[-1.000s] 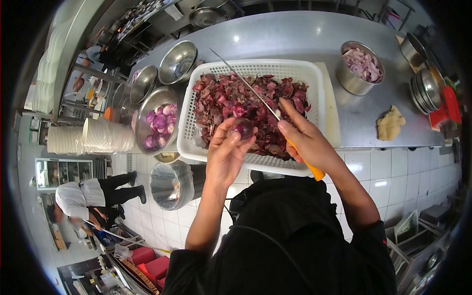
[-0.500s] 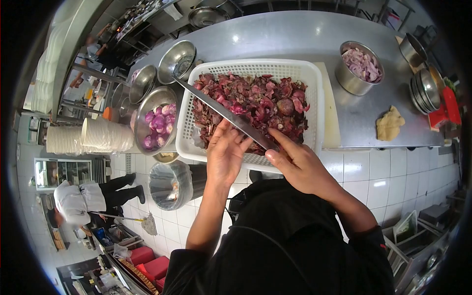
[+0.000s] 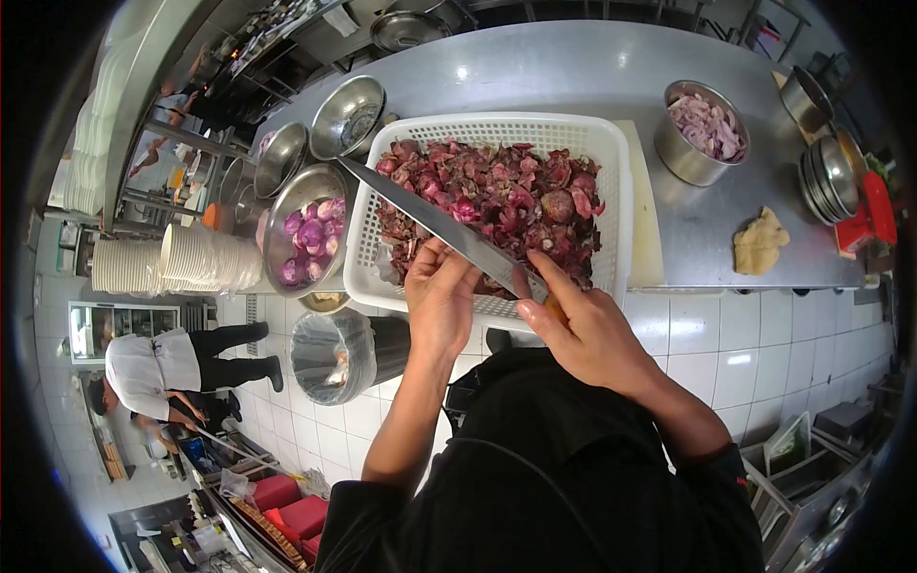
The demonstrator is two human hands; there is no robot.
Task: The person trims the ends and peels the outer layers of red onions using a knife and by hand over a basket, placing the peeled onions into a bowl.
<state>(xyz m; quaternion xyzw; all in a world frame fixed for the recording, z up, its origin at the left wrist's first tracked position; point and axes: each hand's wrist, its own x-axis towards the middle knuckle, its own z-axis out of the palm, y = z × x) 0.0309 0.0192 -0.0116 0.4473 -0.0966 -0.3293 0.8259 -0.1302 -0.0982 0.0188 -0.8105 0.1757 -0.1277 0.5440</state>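
Note:
My right hand [image 3: 597, 334] is closed around the wooden handle of a large kitchen knife [image 3: 430, 218], thumb and forefinger up near the heel of the blade. The blade slants up and left across a white perforated basket [image 3: 613, 191], flat side showing. Close under its edge is my left hand [image 3: 441, 301], fingers bent together; the blade partly covers the fingertips, and whatever they hold is hidden. Reddish-purple onion skins [image 3: 511, 186] fill the basket, along with some whole unpeeled onions [image 3: 559, 205].
Left of the basket, a steel bowl [image 3: 277, 229] holds several peeled purple onions [image 3: 310, 239]. A steel pot [image 3: 693, 162] of cut onion and a crumpled cloth [image 3: 761, 241] sit on the right. Below the counter stands a lined bin [image 3: 330, 358]. A person in white [image 3: 153, 372] is behind, left.
The knife has turned so more of its flat side and its handle show. My left fingers have drawn together from a spread pose. The person in white has shifted slightly.

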